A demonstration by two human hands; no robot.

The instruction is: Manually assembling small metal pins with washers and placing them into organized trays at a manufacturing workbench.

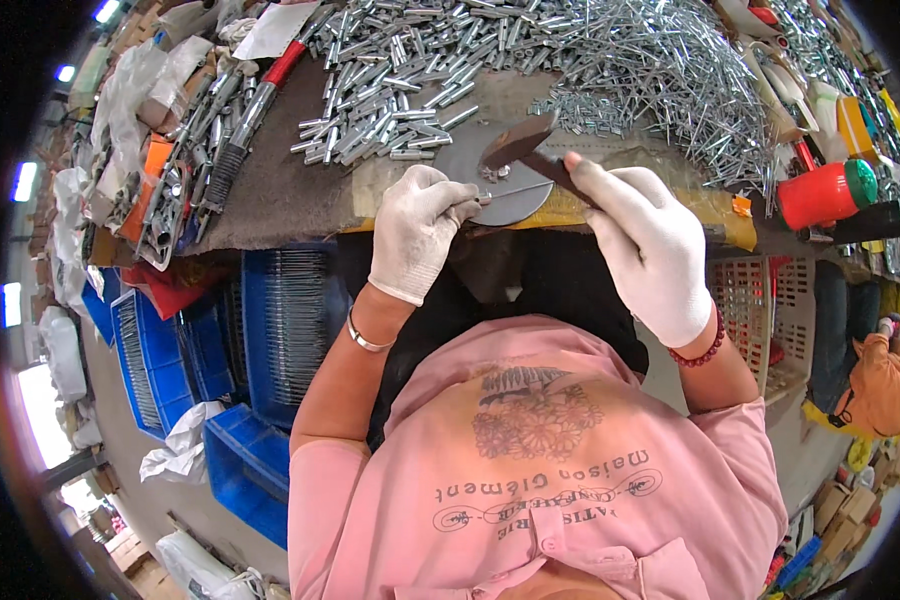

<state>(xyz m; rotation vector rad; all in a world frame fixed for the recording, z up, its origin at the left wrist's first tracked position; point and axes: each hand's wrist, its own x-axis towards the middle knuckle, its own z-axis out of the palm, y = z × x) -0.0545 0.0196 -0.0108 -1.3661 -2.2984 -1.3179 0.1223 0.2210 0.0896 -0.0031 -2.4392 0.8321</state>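
My left hand (417, 225), in a white glove with its fingers pinched together, holds a small metal pin (484, 198) over the near part of a round grey metal plate (518, 208). My right hand (652, 240), gloved too, is wrapped round the dark handle of a hammer (560, 172). The rusty hammer head hangs above the plate, to the right of the left fingertips. A few tiny shiny metal bits (494, 173) lie on the plate beneath the head. Beyond it spreads a heap of short metal tubes (390, 105).
Thin metal rods (660, 80) pile up at the back right. Hand tools (225, 165) lie at left. A red jar with a green lid (822, 195) stands at right. Blue crates (260, 470) with rods sit below left, a pale basket (770, 310) below right. Another person (878, 385) is far right.
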